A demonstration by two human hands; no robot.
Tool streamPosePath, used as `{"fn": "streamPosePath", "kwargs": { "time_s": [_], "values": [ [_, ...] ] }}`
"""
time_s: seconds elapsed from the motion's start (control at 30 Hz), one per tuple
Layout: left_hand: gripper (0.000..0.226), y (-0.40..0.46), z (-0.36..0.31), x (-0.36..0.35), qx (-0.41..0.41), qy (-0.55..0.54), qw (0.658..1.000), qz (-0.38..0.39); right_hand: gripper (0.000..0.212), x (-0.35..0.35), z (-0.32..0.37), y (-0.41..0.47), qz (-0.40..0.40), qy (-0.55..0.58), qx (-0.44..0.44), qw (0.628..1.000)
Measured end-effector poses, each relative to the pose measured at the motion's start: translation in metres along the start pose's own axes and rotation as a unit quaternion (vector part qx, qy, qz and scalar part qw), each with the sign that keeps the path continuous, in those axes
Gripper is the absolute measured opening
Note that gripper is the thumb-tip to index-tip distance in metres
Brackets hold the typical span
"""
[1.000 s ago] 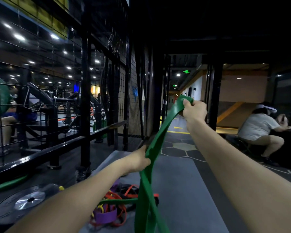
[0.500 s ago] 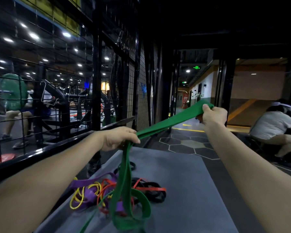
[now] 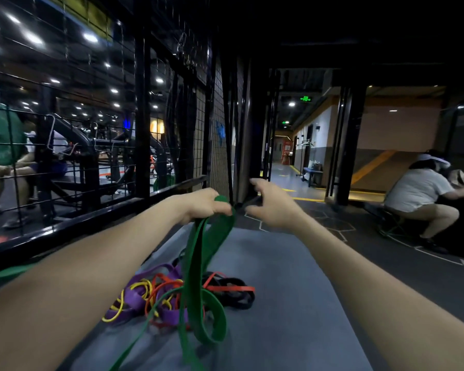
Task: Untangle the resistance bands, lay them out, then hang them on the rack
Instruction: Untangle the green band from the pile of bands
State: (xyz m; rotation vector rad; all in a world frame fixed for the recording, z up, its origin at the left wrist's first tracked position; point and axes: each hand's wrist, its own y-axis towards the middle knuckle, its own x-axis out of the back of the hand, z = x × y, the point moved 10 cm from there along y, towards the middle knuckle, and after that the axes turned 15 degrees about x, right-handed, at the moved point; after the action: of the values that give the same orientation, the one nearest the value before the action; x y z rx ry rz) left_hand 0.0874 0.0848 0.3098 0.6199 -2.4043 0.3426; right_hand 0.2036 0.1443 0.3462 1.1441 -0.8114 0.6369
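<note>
At the far left a black rail (image 3: 65,226) and a wire fence (image 3: 73,124) close that side; a seated person (image 3: 8,162) is behind the fence. A grey mat (image 3: 292,303) lies on the floor and runs forward from the bottom edge; its left edge is near the rail, and its right edge meets dark floor (image 3: 413,277) with white lines.

The left hand (image 3: 201,206) is above the far part of the mat. Its fingers are curled round the top of the green band (image 3: 198,263), and the band hangs down from it in long loops to the mat. The lower loops lie on a pile (image 3: 172,295) of purple, yellow, red and black bands, just below and nearer than the hand.

The right hand (image 3: 272,203) is just beside the left hand, a little to the right. Its fingers are spread and slightly bent, and it holds nothing; it does not touch the green band.

Beyond the hands a corridor (image 3: 287,172) stays free between black posts. A green sign (image 3: 305,98) hangs over it, but its writing is too small to read. At the far right another person (image 3: 421,194) squats on the floor, well apart from the mat.
</note>
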Motion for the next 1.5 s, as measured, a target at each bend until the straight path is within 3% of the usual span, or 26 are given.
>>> {"fn": "streamPosePath", "kwargs": {
  "time_s": [0.1, 0.23, 0.37, 0.5, 0.6, 0.7, 0.8, 0.87, 0.93, 1.1, 1.3, 1.4, 1.5],
  "values": [
    [0.008, -0.002, -0.011, -0.004, -0.006, -0.06, 0.998, 0.029, 0.063, -0.022, 0.039, 0.009, 0.026, -0.066, 0.076, 0.995],
    [0.007, -0.014, -0.02, 0.006, -0.028, -0.123, 0.99, 0.058, 0.034, -0.002, 0.056, 0.009, -0.076, -0.154, 0.081, 0.982],
    [0.011, -0.029, -0.014, -0.005, -0.053, -0.198, 0.972, 0.118, 0.023, 0.003, 0.064, 0.019, -0.025, -0.219, 0.094, 0.971],
    [0.021, -0.024, 0.001, -0.004, -0.065, -0.249, 0.965, 0.056, 0.026, 0.018, 0.07, 0.022, -0.013, -0.276, 0.088, 0.957],
    [0.033, -0.024, 0.014, -0.014, -0.058, -0.255, 0.963, 0.068, 0.038, 0.033, 0.053, 0.022, -0.063, -0.232, 0.054, 0.969],
    [0.047, -0.024, 0.04, -0.047, -0.052, -0.187, 0.974, 0.116, 0.042, 0.052, 0.014, 0.022, -0.164, -0.089, -0.02, 0.982],
    [0.03, -0.022, 0.077, -0.076, -0.017, -0.099, 0.987, 0.128, 0.036, 0.079, -0.024, 0.01, -0.247, -0.014, -0.114, 0.962],
    [0.021, -0.024, 0.087, -0.081, -0.01, -0.124, 0.983, 0.139, 0.034, 0.092, -0.039, 0.0, -0.267, -0.012, -0.149, 0.952],
    [0.018, -0.027, 0.082, -0.067, -0.031, -0.194, 0.972, 0.128, 0.032, 0.092, -0.047, -0.009, -0.261, -0.028, -0.167, 0.95],
    [0.024, -0.04, 0.049, 0.02, -0.077, -0.371, 0.925, -0.004, 0.02, 0.068, -0.08, -0.034, -0.22, -0.047, -0.216, 0.95],
    [0.026, -0.055, 0.0, 0.062, -0.09, -0.405, 0.91, -0.026, 0.017, 0.012, -0.075, -0.044, -0.122, -0.009, -0.177, 0.977],
    [0.022, -0.055, -0.02, 0.059, -0.084, -0.38, 0.921, -0.017, 0.028, -0.005, -0.065, -0.042, -0.084, 0.027, -0.128, 0.988],
    [0.024, -0.049, -0.028, 0.048, -0.053, -0.323, 0.945, -0.018, 0.053, 0.005, -0.034, -0.033, -0.083, 0.095, -0.056, 0.99]
  ]
}}
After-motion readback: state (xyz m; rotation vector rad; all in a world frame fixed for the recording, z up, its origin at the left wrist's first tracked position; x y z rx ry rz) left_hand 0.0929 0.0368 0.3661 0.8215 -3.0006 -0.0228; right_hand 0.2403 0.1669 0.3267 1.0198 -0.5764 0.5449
